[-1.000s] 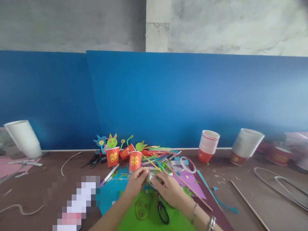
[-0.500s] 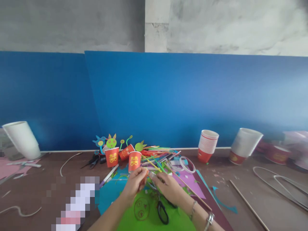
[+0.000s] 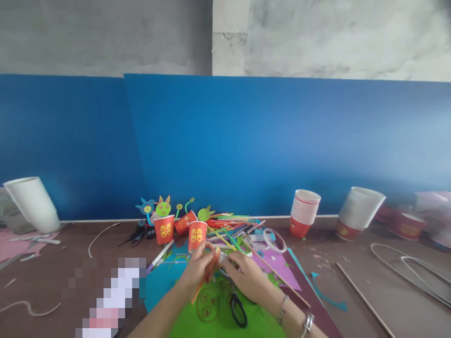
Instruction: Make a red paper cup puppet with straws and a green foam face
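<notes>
My left hand is closed on thin orange sticks that slant down toward me. Fingertips of my right hand pinch a small whitish, clear-looking piece at the sticks' upper end; what it is cannot be made out. The two hands nearly touch. Black-handled scissors lie under my right hand on green paper. A face drawn in an oval shows on that paper, left of the scissors. A red cup stands just beyond my left hand.
Behind are another red cup, paper animal faces and a pile of colored sticks. White tape rings, a cup stack and a long wooden stick lie rightward. A blue panel rises behind the table.
The orange sticks now show below my left hand, where they were mostly hidden before. My left fingers have shifted slightly; my right hand has hardly moved.
</notes>
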A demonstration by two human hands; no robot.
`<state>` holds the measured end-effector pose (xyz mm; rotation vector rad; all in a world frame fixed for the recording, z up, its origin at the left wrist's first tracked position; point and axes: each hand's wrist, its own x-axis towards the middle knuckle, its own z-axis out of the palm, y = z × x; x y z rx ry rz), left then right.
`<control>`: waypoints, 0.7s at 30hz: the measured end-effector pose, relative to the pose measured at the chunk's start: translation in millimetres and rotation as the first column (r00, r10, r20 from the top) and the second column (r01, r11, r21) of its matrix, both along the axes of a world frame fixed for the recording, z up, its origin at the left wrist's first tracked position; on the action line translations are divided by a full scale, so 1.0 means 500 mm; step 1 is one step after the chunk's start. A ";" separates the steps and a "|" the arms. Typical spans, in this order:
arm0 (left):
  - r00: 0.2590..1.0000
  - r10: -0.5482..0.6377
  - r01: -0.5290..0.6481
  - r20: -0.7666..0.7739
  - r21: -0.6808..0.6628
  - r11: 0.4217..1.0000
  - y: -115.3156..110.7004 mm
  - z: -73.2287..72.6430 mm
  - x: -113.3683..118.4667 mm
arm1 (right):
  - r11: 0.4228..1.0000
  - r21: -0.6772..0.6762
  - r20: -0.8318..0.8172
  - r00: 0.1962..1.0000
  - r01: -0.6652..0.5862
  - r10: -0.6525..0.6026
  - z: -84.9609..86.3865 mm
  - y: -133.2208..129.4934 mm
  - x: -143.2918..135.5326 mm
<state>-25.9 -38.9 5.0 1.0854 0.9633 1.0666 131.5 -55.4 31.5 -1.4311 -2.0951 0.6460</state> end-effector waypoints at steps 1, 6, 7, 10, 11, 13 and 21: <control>1.000 0.007 -0.006 -0.021 0.021 1.000 -0.001 -0.001 0.002 | 1.000 0.006 0.012 1.000 0.004 -0.004 0.001 -0.002 0.000; 0.985 0.088 -0.064 -0.149 0.156 0.986 -0.003 -0.001 0.002 | 1.000 -0.007 0.037 0.999 0.029 -0.029 0.004 -0.007 0.002; 0.980 0.094 -0.063 -0.173 0.181 0.982 -0.002 -0.001 0.001 | 0.999 -0.007 0.034 0.999 0.033 -0.033 0.004 -0.006 0.002; 0.967 0.089 -0.024 -0.239 0.263 0.964 0.000 -0.004 -0.002 | 0.999 -0.004 0.032 0.999 0.040 -0.040 0.004 -0.005 0.004; 0.961 0.093 -0.015 -0.259 0.288 0.957 0.001 -0.006 -0.002 | 0.999 -0.007 0.036 0.998 0.043 -0.042 0.004 -0.004 0.004; 0.950 0.118 -0.020 -0.288 0.320 0.947 0.003 -0.013 -0.001 | 0.999 -0.017 0.043 0.998 0.051 -0.050 0.005 -0.004 0.005; 0.870 0.277 -0.125 -0.409 0.360 0.925 0.002 -0.022 0.002 | 0.996 0.011 0.059 0.994 0.091 -0.092 0.009 -0.014 -0.001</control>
